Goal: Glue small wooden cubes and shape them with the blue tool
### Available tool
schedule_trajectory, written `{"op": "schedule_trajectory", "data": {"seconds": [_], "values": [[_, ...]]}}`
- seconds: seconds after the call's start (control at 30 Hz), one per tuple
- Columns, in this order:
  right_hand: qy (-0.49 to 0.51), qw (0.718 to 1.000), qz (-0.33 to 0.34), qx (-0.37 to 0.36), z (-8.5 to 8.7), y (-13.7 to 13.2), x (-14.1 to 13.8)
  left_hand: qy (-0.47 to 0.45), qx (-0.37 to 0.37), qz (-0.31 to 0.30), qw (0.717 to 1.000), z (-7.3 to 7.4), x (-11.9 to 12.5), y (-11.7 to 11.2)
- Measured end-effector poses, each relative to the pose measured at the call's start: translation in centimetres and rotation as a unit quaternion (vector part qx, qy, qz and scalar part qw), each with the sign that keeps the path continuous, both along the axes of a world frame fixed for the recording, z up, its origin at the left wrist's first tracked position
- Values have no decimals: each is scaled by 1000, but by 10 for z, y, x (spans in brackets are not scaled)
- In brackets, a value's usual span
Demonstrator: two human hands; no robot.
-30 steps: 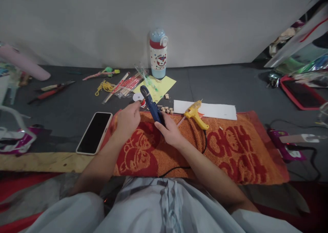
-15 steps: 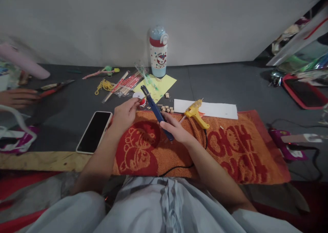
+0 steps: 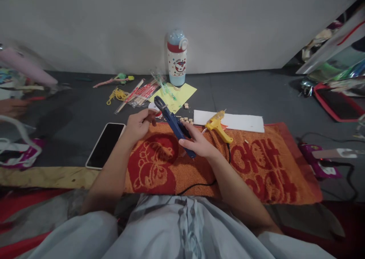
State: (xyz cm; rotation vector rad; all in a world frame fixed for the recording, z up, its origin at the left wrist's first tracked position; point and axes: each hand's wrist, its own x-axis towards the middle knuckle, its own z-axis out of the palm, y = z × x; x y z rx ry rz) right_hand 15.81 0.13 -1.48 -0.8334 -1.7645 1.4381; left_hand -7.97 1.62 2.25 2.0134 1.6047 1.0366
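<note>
My right hand (image 3: 198, 140) is wrapped round blue-handled pliers (image 3: 173, 124), which slant up and to the left above the towel. Their dark jaws point toward my left hand (image 3: 138, 125). Finger and thumb of that hand are pinched on a thin wooden stick (image 3: 159, 113), whose end reaches close to the jaws; whether it touches them I cannot tell. Several short cut wooden pieces (image 3: 186, 120) lie just beyond the pliers. A yellow glue gun (image 3: 218, 126) rests to the right, partly on a white strip (image 3: 245, 122).
An orange towel (image 3: 262, 164) covers the table's front. A phone (image 3: 105, 146) lies left of it. Behind stand a bottle (image 3: 177, 59), yellow paper (image 3: 186, 93), packaged sticks (image 3: 144, 93) and yellow string (image 3: 116, 95). Another person's hand (image 3: 13, 108) is at far left.
The pliers have turned in my right hand, so their head shows broader, and the jaws have shifted slightly left. At far left, the other person's hand has moved further left.
</note>
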Motion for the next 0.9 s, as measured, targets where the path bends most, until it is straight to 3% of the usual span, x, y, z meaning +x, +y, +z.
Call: {"op": "schedule_trajectory", "data": {"seconds": [0.37, 0.9], "values": [[-31, 999, -22, 34, -1, 3, 2, 61, 54, 15, 997, -5, -4, 2], [-56, 997, -38, 28, -2, 5, -1, 125, 30, 51, 990, -2, -3, 1]]}}
